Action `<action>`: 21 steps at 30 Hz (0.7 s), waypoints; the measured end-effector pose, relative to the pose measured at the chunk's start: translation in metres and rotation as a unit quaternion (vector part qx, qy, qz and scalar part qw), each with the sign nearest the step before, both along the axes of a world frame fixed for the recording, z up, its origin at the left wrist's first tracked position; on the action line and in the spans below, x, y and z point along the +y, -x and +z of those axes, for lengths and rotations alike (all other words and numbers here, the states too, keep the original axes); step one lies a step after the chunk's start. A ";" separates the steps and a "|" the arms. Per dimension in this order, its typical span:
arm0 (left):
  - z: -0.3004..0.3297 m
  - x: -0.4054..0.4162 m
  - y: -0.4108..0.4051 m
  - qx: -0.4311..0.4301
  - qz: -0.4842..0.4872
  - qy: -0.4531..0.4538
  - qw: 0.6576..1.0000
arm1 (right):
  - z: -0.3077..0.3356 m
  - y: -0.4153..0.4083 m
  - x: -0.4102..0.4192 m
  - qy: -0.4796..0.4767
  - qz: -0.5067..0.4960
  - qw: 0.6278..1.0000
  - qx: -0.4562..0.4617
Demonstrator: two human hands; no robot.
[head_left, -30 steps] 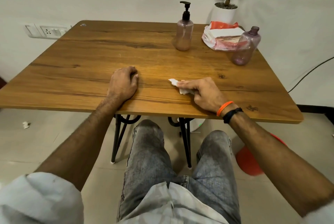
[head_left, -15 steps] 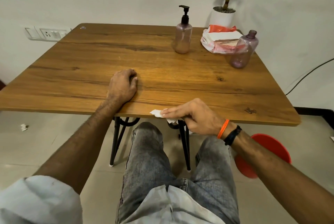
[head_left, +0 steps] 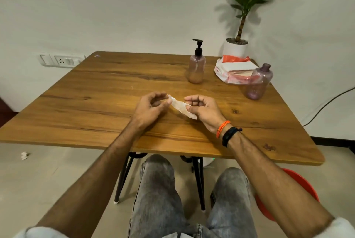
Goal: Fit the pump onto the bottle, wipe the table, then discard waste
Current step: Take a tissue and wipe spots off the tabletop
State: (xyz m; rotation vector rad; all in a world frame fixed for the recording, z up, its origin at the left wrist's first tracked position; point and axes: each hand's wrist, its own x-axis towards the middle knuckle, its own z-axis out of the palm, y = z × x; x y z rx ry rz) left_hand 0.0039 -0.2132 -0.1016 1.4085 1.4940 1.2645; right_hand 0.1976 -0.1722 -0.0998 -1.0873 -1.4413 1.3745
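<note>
A crumpled white tissue (head_left: pixel 180 106) is stretched between my two hands above the middle of the wooden table (head_left: pixel 96 107). My left hand (head_left: pixel 151 108) pinches its left end with thumb and fingers. My right hand (head_left: pixel 203 110) grips its right end. A pink bottle with a black pump (head_left: pixel 196 64) stands upright at the back of the table. A second purple bottle (head_left: pixel 259 82), capped and without a pump, stands at the right.
A pack of tissues in a white and orange bag (head_left: pixel 233 68) lies behind the purple bottle. A potted plant (head_left: pixel 237 45) stands in the corner. A red bin (head_left: pixel 288 195) sits on the floor at my right. A paper scrap (head_left: pixel 24 155) lies on the floor left.
My right hand rose from the table's near edge with the tissue. My left hand left the tabletop and took the tissue's other end. The camera tilted up.
</note>
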 end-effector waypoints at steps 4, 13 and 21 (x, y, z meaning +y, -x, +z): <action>0.002 0.010 -0.010 -0.076 -0.004 0.025 0.997 | 0.000 0.008 0.012 0.030 -0.027 0.999 0.027; -0.007 0.031 -0.022 0.073 0.114 -0.111 0.985 | 0.002 0.012 0.024 -0.009 -0.240 0.964 -0.114; -0.012 0.038 -0.022 0.213 0.044 -0.239 0.946 | 0.011 0.019 0.044 0.259 -0.086 0.947 0.170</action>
